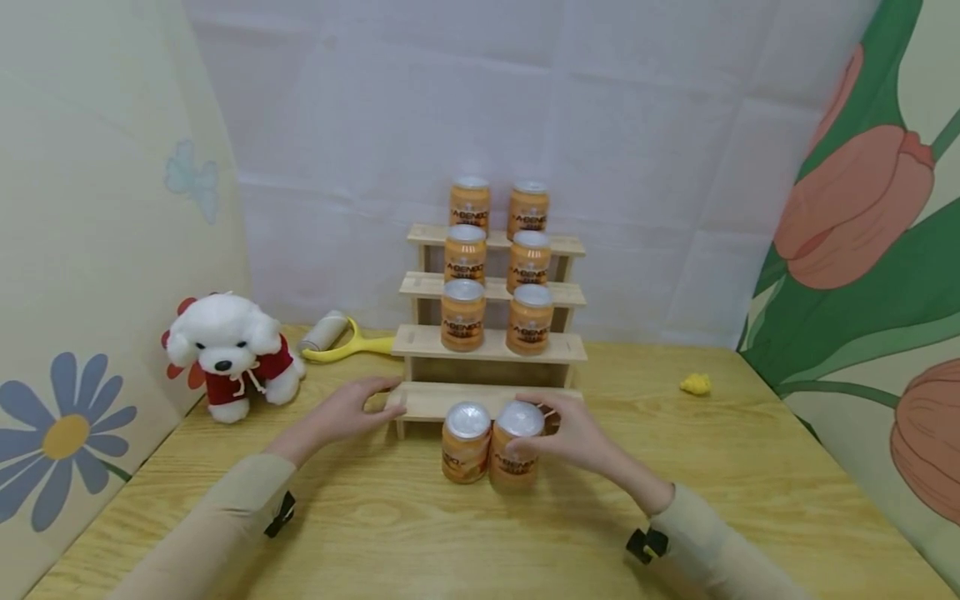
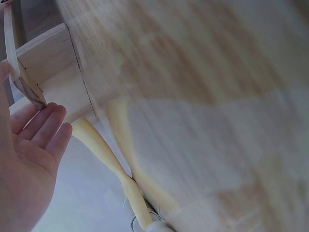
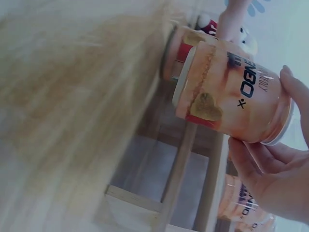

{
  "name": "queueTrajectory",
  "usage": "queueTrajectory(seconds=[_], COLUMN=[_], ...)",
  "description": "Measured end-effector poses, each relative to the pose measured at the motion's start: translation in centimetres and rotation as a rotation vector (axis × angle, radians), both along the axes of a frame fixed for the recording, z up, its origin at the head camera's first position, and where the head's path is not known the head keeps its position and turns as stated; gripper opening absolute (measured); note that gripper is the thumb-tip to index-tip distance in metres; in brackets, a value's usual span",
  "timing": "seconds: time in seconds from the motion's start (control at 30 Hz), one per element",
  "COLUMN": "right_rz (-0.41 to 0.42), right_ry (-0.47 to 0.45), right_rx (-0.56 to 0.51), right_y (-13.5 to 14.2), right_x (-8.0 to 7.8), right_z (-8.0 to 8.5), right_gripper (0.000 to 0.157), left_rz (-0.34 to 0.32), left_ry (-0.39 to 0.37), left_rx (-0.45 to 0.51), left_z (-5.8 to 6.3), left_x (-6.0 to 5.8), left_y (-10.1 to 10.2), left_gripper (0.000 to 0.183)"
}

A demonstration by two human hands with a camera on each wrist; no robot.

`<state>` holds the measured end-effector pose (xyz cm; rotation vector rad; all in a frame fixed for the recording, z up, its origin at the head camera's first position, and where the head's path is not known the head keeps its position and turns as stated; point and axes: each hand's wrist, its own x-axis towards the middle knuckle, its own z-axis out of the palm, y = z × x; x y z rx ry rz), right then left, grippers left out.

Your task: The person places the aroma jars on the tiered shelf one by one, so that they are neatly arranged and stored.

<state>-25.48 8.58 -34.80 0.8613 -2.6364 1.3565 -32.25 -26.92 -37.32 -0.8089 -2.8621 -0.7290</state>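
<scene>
My right hand (image 1: 562,429) grips an orange can (image 1: 516,467) with a silver lid, thumb and fingers around its upper part. The can is upright, and the right wrist view shows its printed side and heart mark. Just left of it stands a second orange can (image 1: 465,454) on the table, in front of the lowest step. My left hand (image 1: 356,408) is at the left end of the wooden stepped rack (image 1: 420,400). In the left wrist view, its loosely extended fingers (image 2: 50,123) touch the end of a rack board (image 2: 29,92).
Several matching cans, such as one on the third step (image 1: 462,317), stand in pairs on the upper steps. At the left are a white plush dog (image 1: 225,333) in red clothes and a yellow-handled lint roller (image 1: 360,343). A small yellow lump (image 1: 696,384) lies at the right.
</scene>
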Motion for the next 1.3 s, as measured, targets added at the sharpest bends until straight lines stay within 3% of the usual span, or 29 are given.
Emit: queueTrajectory(seconds=[0.17, 0.57, 0.97, 1.3], right_rz=[-0.042, -0.144, -0.217, -0.225], right_ry=[-0.012, 0.092, 0.000, 0.094], right_rx=[-0.030, -0.086, -0.117, -0.129], right_y=[0.4, 1.3, 1.7, 1.2], right_x=[-0.1, -1.2, -2.8, -4.2], right_z=[1.0, 2.7, 1.5, 1.0], right_gripper=[0.065, 0.058, 0.059, 0.059], left_rz=[-0.001, -0.007, -0.007, -0.002], left_ry=[0.008, 0.023, 0.015, 0.013], left_rx=[-0.005, -0.008, -0.005, -0.006], left_z=[0.0, 0.0, -0.2, -0.1], left_x=[0.0, -0.1, 0.0, 0.0], left_y=[0.0, -0.1, -0.1, 0.0], left_gripper=[0.066, 0.065, 0.065, 0.065])
